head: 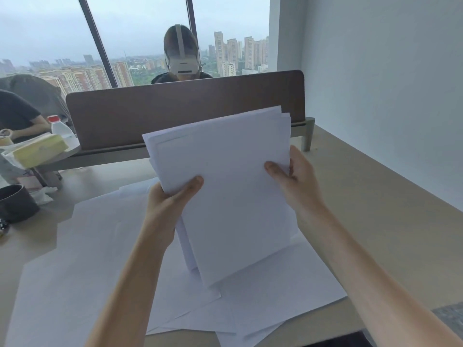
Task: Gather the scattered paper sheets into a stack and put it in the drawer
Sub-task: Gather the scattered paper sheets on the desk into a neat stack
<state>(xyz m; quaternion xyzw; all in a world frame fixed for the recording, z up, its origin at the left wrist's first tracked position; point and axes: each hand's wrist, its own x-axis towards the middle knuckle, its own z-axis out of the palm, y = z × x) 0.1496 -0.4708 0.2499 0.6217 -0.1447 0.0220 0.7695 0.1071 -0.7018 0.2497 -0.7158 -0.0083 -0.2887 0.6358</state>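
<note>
**Two hands hold up a pile of paper**

The left hand (172, 196) grips the stack of sheets (225, 186) at its left edge, with the thumb on the front. The right hand (295, 176) grips the right edge the same way. The stack stands almost upright, tipped a bit, and its bottom edge rests on the loose sheets (105, 246) that lie spread out flat on the counter (375, 221). The sheets in the stack do not line up yet; their corners peek out at the top.

Behind the counter stands a brown divider (175, 108). A person wearing a white headset (183, 63) sits on the far side of it. At the left are a white bottle with a red cap (60, 126), a yellow box (40, 149) and a dark round pot (15, 204).
</note>
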